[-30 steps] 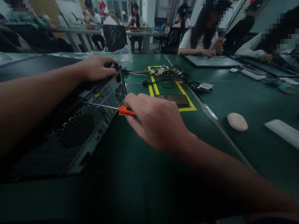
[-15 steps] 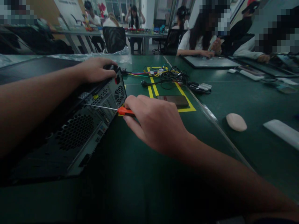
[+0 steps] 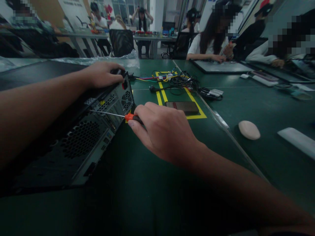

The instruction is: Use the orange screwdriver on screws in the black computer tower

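A black desktop computer case (image 3: 81, 139) is at the left, its rear panel with vents and ports turned toward me. My left hand (image 3: 104, 74) grips the top edge of the case near its far rear corner, its fingertips partly hidden. In my right hand (image 3: 163, 131) is a screwdriver (image 3: 129, 117) with an orange and black handle, pinched between thumb and fingers. Its long thin shaft points left, and the tip meets the rear panel near the upper edge. Whether a screw sits under the tip is too dark to tell.
Tangled cables (image 3: 183, 79) and a dark flat box (image 3: 183, 107) lie beyond my right hand, around yellow tape (image 3: 198, 115) on the green table. A pale mouse (image 3: 249, 130) and a white bar (image 3: 296, 139) are to the right. Co-workers sit farther back.
The screwdriver handle has turned slightly in my right fingers, showing more of its black part. My left hand stays on the case. The whole view has shifted slightly.
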`<state>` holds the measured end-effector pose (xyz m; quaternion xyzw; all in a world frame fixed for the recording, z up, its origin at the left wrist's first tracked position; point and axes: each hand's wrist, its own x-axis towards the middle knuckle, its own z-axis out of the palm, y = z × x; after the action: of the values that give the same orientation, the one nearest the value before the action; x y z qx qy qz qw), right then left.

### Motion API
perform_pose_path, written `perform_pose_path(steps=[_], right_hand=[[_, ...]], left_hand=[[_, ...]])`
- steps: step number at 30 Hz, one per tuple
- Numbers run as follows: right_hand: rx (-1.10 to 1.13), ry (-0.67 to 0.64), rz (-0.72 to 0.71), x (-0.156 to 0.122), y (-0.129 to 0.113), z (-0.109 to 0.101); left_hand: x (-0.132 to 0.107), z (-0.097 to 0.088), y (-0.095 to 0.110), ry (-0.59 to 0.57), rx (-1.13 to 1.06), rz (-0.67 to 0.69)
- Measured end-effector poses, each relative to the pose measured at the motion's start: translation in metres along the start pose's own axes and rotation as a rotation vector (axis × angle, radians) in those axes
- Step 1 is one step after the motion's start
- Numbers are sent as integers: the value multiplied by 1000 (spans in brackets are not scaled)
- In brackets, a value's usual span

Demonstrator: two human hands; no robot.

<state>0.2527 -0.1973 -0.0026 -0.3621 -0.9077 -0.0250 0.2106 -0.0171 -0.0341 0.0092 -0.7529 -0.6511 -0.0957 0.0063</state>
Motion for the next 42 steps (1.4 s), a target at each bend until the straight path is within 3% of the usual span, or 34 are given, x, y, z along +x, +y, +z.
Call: perform_pose_path(steps=[42], right_hand=[[-60, -44, -10, 0, 2, -4]], left_hand=[[0, 0, 1, -11, -4, -3]])
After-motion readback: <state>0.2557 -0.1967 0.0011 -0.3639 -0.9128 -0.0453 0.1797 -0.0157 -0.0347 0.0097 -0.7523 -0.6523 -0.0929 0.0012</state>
